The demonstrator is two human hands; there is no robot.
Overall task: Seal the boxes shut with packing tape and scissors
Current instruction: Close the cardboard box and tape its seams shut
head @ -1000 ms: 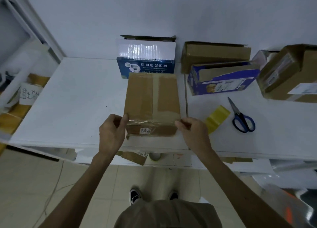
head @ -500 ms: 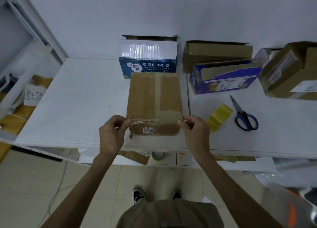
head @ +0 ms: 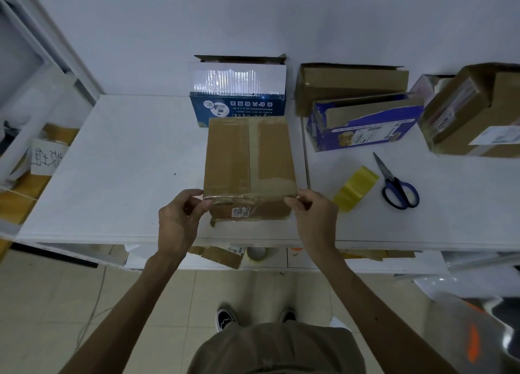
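Note:
A brown cardboard box (head: 247, 160) lies flat near the front edge of the white table (head: 118, 162), its flaps closed and old tape along the top seam. A clear strip of tape (head: 250, 197) stretches across the box's near top edge. My left hand (head: 180, 219) pinches the strip's left end at the box's left corner. My right hand (head: 315, 219) pinches the right end at the right corner. A yellow tape roll (head: 356, 188) and blue-handled scissors (head: 396, 186) lie on the table to the right.
Behind stand a blue-and-white box (head: 237, 92) with its flap up, an open brown box (head: 351, 84), a purple box (head: 365, 123) on its side and taped cartons (head: 478, 112) at far right. A shelf (head: 25, 148) with cardboard is left; a tape roll (head: 256, 254) sits under the table.
Both hands have brought the clear tape strip down onto the box's near top edge and hold its ends at the corners. The camera has shifted slightly.

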